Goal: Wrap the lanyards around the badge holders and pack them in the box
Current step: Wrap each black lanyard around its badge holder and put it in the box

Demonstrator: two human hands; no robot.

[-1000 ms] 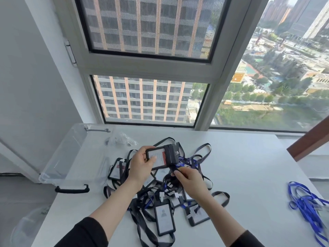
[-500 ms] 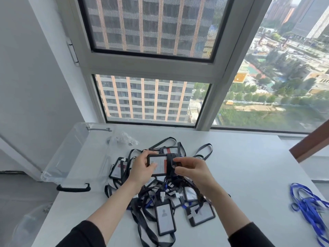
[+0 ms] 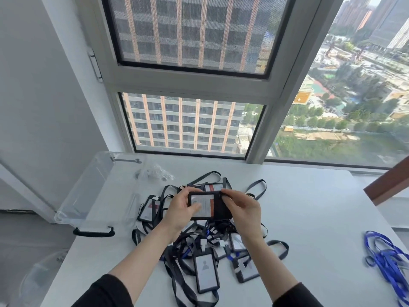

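I hold a black badge holder (image 3: pixel 204 206) sideways above the table, its right half bound in black lanyard. My left hand (image 3: pixel 180 212) grips its left end, thumb on the card face. My right hand (image 3: pixel 244 210) grips the wrapped right end, fingers curled over the top edge. Below lies a tangled pile of badge holders and black lanyards (image 3: pixel 207 269) on the white table (image 3: pixel 309 218). A clear plastic box (image 3: pixel 88 196) with a black handle sits at the table's left edge.
A bundle of blue lanyards (image 3: pixel 387 260) lies at the table's right edge. A crumpled clear plastic bag (image 3: pixel 155 172) rests near the box's far corner. The window frame (image 3: pixel 188 84) rises behind the table; a brown beam (image 3: pixel 389 183) juts in at the right.
My right hand rose from the pile to the holder's right end and now covers the lanyard wrap. The holder has dropped slightly and turned more level.
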